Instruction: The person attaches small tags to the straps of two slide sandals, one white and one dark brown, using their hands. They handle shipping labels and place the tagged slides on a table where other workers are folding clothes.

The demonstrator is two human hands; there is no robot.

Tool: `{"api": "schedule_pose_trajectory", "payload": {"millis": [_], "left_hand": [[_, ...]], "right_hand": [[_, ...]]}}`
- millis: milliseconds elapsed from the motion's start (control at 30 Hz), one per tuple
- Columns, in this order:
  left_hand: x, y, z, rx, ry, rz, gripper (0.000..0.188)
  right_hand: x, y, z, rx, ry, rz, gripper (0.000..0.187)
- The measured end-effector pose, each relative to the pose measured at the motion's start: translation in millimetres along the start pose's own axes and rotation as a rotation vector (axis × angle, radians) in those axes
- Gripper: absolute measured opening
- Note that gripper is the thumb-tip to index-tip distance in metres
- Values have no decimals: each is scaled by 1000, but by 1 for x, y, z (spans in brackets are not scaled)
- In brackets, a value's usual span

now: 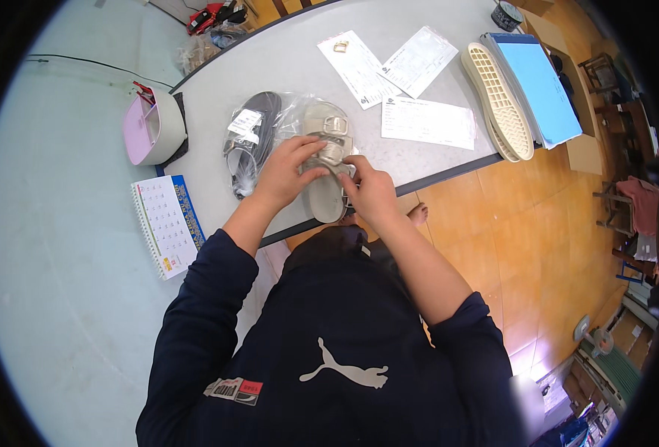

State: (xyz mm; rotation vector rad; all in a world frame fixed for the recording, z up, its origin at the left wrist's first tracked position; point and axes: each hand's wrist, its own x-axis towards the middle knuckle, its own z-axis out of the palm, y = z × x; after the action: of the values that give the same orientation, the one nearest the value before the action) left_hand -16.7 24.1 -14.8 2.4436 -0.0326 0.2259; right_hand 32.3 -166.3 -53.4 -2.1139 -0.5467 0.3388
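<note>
A beige sandal (325,203) with buckled straps lies near the table's front edge, its heel end toward me. My left hand (288,173) is at its left side, fingers curled over the strap and thumb close to the insole. On the opposite side, my right hand (371,192) pinches the strap edge between thumb and fingers. Both hands are closed on the sandal, though the exact fingertip contact is partly hidden. Left of it, a dark sandal (268,119) with a white label (245,125) sits in a clear plastic bag (290,108).
Printed paper sheets (428,123) lie right of the sandals, one bearing a small buckle (340,46). Farther right are a cream shoe sole (497,100) and a blue folder (542,86). A pink-and-white holder (150,130) and a desk calendar (167,223) stand at the left.
</note>
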Motion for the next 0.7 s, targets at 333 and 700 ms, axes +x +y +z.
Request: {"api": "schedule_pose_trajectory", "payload": {"millis": [333, 700], "left_hand": [[-10, -4, 6, 166, 124, 154, 32], [1, -10, 12, 217, 205, 447, 19]], "right_hand": [[-2, 2, 2, -35, 72, -9, 34], [14, -11, 1, -194, -23, -92, 35]]}}
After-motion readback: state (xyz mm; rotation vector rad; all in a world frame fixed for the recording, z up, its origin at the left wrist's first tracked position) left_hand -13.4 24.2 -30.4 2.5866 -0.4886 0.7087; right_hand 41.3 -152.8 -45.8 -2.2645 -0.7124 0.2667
